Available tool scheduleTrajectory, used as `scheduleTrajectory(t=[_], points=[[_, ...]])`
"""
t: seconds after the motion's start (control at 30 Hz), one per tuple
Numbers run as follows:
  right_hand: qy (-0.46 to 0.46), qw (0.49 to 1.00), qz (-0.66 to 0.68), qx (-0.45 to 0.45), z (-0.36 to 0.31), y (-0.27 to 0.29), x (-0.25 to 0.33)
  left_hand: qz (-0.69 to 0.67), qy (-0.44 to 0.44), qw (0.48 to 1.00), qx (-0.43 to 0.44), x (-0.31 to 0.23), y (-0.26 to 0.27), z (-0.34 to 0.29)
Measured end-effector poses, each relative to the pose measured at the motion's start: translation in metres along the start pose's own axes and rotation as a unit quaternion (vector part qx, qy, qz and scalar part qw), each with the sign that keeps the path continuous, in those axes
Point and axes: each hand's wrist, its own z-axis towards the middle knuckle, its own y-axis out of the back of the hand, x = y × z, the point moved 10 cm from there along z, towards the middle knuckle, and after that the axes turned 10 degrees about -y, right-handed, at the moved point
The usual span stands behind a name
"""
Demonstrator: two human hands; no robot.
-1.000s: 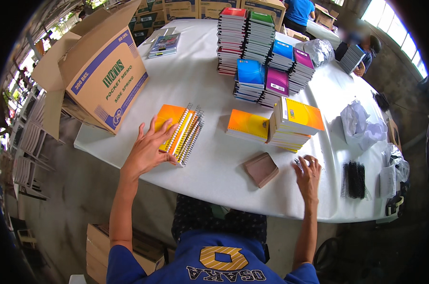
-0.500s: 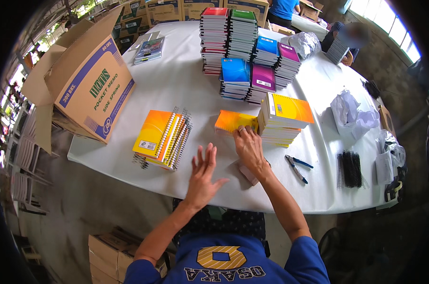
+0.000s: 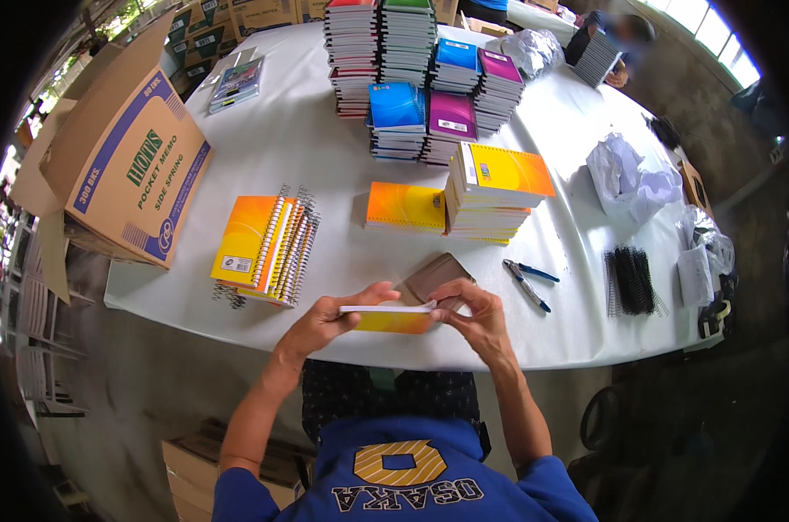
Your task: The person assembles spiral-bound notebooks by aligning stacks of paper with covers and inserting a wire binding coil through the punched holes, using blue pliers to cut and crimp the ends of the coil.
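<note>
Held edge-on above the near table edge is a small notebook (image 3: 390, 320) with a yellow-orange cover and white pages. My left hand (image 3: 323, 320) grips its left end. The fingers of my right hand (image 3: 475, 320) pinch its right end. Just beyond my hands lies a dark brownish flat block (image 3: 438, 274), partly hidden by my right fingers. A short stack of yellow-orange notebooks without visible coils (image 3: 403, 205) sits farther off, beside a taller stack of the same kind (image 3: 503, 174). To the left rests a pile of spiral-bound yellow notebooks (image 3: 246, 242), their wire coils pointing right.
Pliers with blue handles (image 3: 528, 283) and a bundle of black spiral coils (image 3: 634, 280) lie at right, near crumpled white plastic bags (image 3: 625, 178). Tall stacks of coloured notebooks (image 3: 399, 117) stand at the back. An open carton (image 3: 137, 170) is at left. Another person (image 3: 616, 43) handles notebooks at far right.
My right hand has come back from the short stack with a notebook, and my left hand has closed on its other end. The view has shifted slightly.
</note>
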Motion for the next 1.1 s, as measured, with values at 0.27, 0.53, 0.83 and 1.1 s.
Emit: scheduleTrajectory(t=[0.27, 0.53, 0.83, 1.1], points=[[0.046, 0.995, 0.0, -0.094, -0.025, -0.039, -0.007, -0.045, 0.033, 0.998, 0.04, 0.014, 0.003, -0.023], [0.032, 0.988, -0.081, -0.13, -0.028, -0.045, -0.018, 0.695, -0.057, 0.709, 0.11, -0.058, -0.068, 0.017], [0.098, 0.783, -0.374, -0.488, -0.06, 0.243, 0.006, 0.652, -0.095, 0.748, 0.082, -0.038, -0.076, 0.027], [-0.156, 0.556, -0.647, -0.498, -0.057, 0.387, -0.107, 0.651, -0.103, 0.747, 0.089, -0.033, -0.081, 0.032]])
